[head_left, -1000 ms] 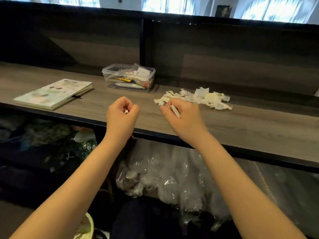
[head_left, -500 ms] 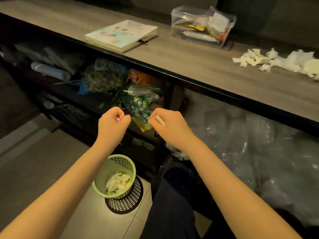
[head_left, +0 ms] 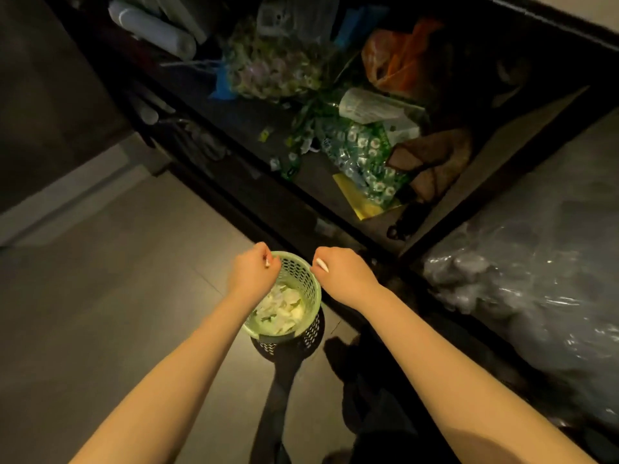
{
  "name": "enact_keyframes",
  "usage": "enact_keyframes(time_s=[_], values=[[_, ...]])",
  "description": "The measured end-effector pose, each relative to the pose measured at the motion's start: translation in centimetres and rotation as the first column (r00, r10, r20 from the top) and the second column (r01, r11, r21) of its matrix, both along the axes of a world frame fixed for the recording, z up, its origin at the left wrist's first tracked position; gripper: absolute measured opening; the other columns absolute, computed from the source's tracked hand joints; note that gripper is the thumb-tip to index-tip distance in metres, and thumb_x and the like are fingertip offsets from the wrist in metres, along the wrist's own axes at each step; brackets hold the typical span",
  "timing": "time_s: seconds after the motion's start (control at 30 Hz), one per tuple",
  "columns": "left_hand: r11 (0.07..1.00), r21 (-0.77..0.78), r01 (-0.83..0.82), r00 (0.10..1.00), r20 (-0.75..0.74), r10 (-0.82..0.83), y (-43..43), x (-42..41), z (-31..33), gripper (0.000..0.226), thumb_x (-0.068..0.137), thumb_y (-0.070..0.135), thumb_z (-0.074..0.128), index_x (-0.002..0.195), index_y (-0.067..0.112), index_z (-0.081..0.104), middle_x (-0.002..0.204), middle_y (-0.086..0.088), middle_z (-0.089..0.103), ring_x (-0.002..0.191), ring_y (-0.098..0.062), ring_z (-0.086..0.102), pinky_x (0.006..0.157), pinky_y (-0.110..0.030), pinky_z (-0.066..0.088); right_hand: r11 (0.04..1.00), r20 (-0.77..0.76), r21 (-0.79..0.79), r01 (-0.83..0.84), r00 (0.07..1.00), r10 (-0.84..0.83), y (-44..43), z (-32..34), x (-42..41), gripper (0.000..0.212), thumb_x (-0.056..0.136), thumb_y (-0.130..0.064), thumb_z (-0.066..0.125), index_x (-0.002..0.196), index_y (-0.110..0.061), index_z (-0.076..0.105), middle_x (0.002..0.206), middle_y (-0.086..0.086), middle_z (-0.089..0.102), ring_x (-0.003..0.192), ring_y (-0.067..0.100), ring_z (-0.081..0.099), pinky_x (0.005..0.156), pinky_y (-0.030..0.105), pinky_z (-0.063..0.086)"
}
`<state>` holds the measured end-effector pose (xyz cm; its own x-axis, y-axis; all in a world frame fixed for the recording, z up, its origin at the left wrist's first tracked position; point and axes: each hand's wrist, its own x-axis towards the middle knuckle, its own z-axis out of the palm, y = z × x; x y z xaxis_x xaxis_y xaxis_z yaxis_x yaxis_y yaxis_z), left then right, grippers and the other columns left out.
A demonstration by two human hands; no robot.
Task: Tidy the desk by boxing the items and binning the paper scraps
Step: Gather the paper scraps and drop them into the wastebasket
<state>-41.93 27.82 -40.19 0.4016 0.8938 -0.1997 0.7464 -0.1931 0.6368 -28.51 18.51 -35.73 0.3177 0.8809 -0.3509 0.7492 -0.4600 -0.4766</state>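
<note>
"Where are the hands?"

"Both are down by the green bin. It stands on the tiled floor, just off the dark shelf unit under the desk. The left hand hangs over the bin's left rim, its fingers curled and pinching a small white scrap. The right hand is just beside the right rim, its fingers curled round a longer white strip."

"Anything in the bin?"

"A pale heap of paper scraps, lying inside it."

"And the surface?"

"Only a sliver of the surface shows, in the far right corner above its dark front edge."

"Room to move?"

"There's open floor left of the bin. The right side is tighter: the unit's lower edge runs close past the bin, and a dark upright splits the unit there."

"What's stored in it?"

"Clutter. There's an orange bag, a green printed packet lying on a yellow sheet, and a white roll at the far left. The right bay is packed with crumpled clear plastic. All of it sits apart from the bin."
</note>
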Motion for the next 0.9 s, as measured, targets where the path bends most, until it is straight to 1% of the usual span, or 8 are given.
enact_keyframes(time_s=[0.13,0.3,0.43,0.53,0.67,0.7,0.77,0.9], values=[[0.997,-0.066,0.048,0.985,-0.163,-0.058,1.0,-0.8,-4.6,0.029,0.091,0.025,0.048,0.064,0.020,0.037,0.063,0.002,0.046,0.068,-0.023,0.050,0.055,-0.029,0.033,0.993,-0.005,-0.113,-0.029,1.000,0.029,1.6,-5.1,-0.1,0.018,0.095,-0.023,0.044,0.099,-0.009,0.056,0.104,0.011,0.060,0.094,0.032,0.058,0.074,0.039,0.047],[0.990,-0.124,0.060,0.959,-0.269,-0.092,2.3,-2.2,-8.5,0.020,0.091,0.027,0.048,0.075,0.014,0.047,0.081,-0.010,0.062,0.077,-0.030,0.058,0.059,-0.031,0.040,0.960,-0.008,-0.272,-0.060,0.998,0.060,2.9,-11.0,-0.7,0.029,0.092,-0.015,0.046,0.120,-0.016,0.050,0.117,0.009,0.058,0.105,0.031,0.057,0.073,0.034,0.042],[0.984,-0.139,0.109,0.933,-0.326,-0.149,3.4,-2.6,-10.0,0.012,0.088,0.023,0.049,0.080,0.015,0.048,0.085,-0.008,0.061,0.080,-0.027,0.057,0.060,-0.028,0.037,0.934,-0.023,-0.350,-0.075,0.997,0.071,4.8,-13.6,-1.8,0.028,0.089,-0.012,0.051,0.117,-0.012,0.047,0.125,0.010,0.051,0.109,0.032,0.055,0.083,0.038,0.046],[0.985,-0.151,0.086,0.940,-0.314,-0.131,4.1,-2.8,-10.8,0.011,0.087,0.023,0.050,0.080,0.015,0.048,0.080,-0.006,0.057,0.073,-0.024,0.052,0.059,-0.028,0.037,0.917,-0.073,-0.387,-0.101,0.994,0.079,6.0,-15.3,-2.3,0.048,0.085,-0.010,0.057,0.130,-0.015,0.042,0.132,0.009,0.043,0.118,0.032,0.050,0.091,0.038,0.045],[0.983,-0.162,0.083,0.939,-0.317,-0.131,4.3,-2.9,-11.2,0.011,0.088,0.024,0.049,0.080,0.015,0.048,0.078,-0.003,0.055,0.072,-0.023,0.051,0.058,-0.028,0.036,0.918,-0.280,-0.390,-0.074,0.959,-0.042,6.4,-16.7,-2.2,0.080,0.081,-0.009,0.065,0.148,-0.024,0.023,0.148,0.004,0.033,0.135,0.028,0.035,0.109,0.039,0.036],[0.983,-0.163,0.079,0.939,-0.319,-0.129,4.3,-2.8,-11.3,0.011,0.088,0.024,0.049,0.082,0.014,0.049,0.079,-0.003,0.054,0.072,-0.022,0.051,0.058,-0.028,0.036,0.921,-0.309,-0.384,-0.064,0.949,-0.063,6.4,-16.9,-2.1,0.080,0.082,-0.007,0.063,0.149,-0.025,0.022,0.150,0.003,0.031,0.137,0.026,0.033,0.111,0.038,0.033],[0.983,-0.162,0.083,0.932,-0.338,-0.135,4.3,-2.6,-11.4,0.014,0.089,0.024,0.048,0.089,0.012,0.054,0.081,-0.003,0.055,0.074,-0.022,0.050,0.058,-0.028,0.037,0.937,-0.316,-0.350,-0.017,0.943,-0.101,6.3,-17.0,-1.7,0.071,0.085,-0.006,0.058,0.146,-0.028,0.028,0.146,0.002,0.040,0.133,0.025,0.039,0.108,0.036,0.037],[0.973,-0.132,0.190,0.886,-0.404,-0.228,4.6,-1.3,-11.8,0.020,0.091,0.026,0.046,0.098,0.009,0.056,0.093,-0.008,0.063,0.084,-0.026,0.059,0.060,-0.029,0.040,0.929,-0.243,-0.367,0.048,0.959,-0.145,5.7,-16.3,-0.3,0.054,0.087,-0.011,0.054,0.137,-0.028,0.041,0.132,0.005,0.053,0.119,0.028,0.052,0.097,0.038,0.046]])
